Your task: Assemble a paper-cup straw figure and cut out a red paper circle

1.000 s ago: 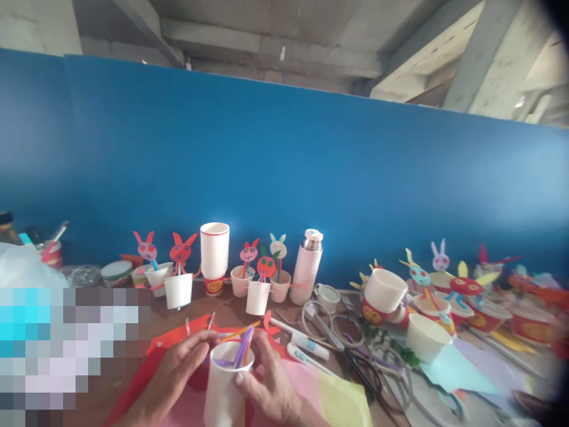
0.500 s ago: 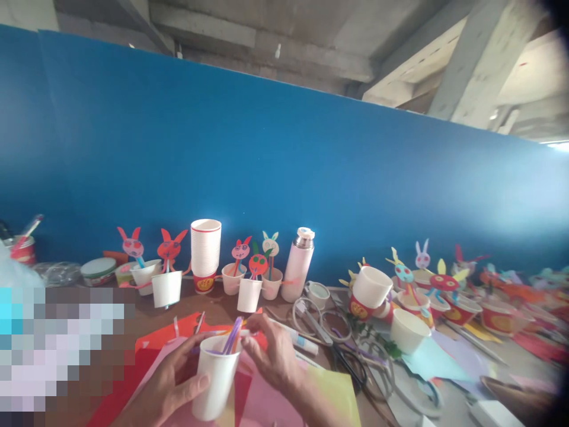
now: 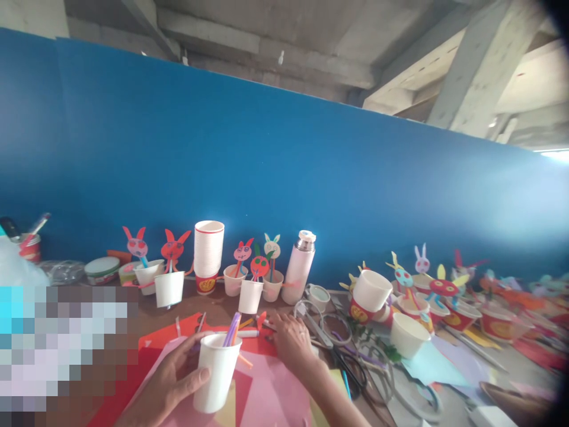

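Note:
A white paper cup [image 3: 216, 373] is in my left hand [image 3: 171, 376], its thumb across the front and its fingers around the back. Purple strips [image 3: 232, 330] and an orange one stick up out of the cup. Beyond it to the right, my right hand [image 3: 292, 339] is bent down over a white marker with an orange-red end [image 3: 265, 321]; the fingertips are partly hidden. Another white marker [image 3: 246, 334] lies just behind the cup. Red paper [image 3: 153, 341] and pink paper [image 3: 273, 385] are spread beneath both hands.
Paper cups with rabbit-like paper heads [image 3: 169, 289] line the back, beside a tall cup stack [image 3: 208, 249] and a pink thermos [image 3: 299, 270]. To the right lie black-handled scissors [image 3: 351, 367], a cable [image 3: 389, 379], a tilted white cup [image 3: 409, 335] and more cup figures. A blue partition [image 3: 267, 160] stands behind.
My right hand has left the cup's rim and moved right, onto the marker. The left hand still holds the cup, and the strips inside now lean a little differently.

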Demonstrator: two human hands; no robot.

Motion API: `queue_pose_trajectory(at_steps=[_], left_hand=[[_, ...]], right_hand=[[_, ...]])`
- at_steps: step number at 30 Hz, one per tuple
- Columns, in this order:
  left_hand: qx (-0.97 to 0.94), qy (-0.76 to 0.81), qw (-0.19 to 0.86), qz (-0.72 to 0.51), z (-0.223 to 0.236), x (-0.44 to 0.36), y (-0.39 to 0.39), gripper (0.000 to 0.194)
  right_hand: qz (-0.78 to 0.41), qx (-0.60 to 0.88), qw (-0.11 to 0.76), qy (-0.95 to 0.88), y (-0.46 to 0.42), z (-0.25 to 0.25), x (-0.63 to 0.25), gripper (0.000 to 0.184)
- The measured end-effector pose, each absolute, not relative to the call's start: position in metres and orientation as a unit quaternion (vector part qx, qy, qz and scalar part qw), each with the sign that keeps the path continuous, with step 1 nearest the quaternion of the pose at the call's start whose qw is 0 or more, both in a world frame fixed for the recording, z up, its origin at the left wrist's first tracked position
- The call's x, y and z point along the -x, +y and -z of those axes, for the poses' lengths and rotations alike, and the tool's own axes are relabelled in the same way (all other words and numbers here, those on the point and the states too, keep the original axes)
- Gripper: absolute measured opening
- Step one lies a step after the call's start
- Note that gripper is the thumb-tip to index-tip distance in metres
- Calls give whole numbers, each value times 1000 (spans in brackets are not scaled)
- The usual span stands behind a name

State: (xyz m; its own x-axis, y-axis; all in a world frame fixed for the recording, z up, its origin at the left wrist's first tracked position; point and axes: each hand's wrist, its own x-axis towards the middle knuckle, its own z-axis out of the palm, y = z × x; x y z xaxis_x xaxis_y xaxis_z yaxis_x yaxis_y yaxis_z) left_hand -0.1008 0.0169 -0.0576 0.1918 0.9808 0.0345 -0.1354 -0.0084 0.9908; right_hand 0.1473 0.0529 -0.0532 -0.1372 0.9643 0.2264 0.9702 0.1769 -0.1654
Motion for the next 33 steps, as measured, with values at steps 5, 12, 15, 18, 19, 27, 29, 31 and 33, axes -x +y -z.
queue_pose_trajectory(at_steps=[5, 12, 15, 18, 19, 27, 29, 31, 33], left_hand=[[-527, 398, 597, -455, 51, 110, 19, 50], [-483, 416, 580, -508, 58, 102, 23, 52], [-456, 413, 580, -534, 55, 103, 27, 51], [-426, 406, 576, -567, 41, 109, 30, 54], [-416, 402, 572, -582, 35, 112, 31, 56], [-408, 398, 552, -608, 14, 128, 38, 60], [-415, 395, 556, -602, 16, 129, 38, 55], [-415, 400, 557, -598, 18, 129, 39, 50], [-408, 407, 553, -602, 19, 129, 40, 46]], right_hand=[[1, 637, 98, -764, 50, 41, -159, 38], [-21, 613, 78, -786, 44, 24, -169, 21], [-14, 618, 101, -780, 43, 18, -165, 22], [-5, 603, 135, -786, 38, 15, -148, 22], [-6, 593, 145, -792, 35, 16, -140, 20], [-41, 519, 193, -832, 23, 50, -101, 43], [-54, 512, 187, -837, 23, 52, -102, 46], [-68, 508, 170, -841, 23, 50, -105, 46], [-83, 495, 157, -851, 22, 45, -108, 44]])
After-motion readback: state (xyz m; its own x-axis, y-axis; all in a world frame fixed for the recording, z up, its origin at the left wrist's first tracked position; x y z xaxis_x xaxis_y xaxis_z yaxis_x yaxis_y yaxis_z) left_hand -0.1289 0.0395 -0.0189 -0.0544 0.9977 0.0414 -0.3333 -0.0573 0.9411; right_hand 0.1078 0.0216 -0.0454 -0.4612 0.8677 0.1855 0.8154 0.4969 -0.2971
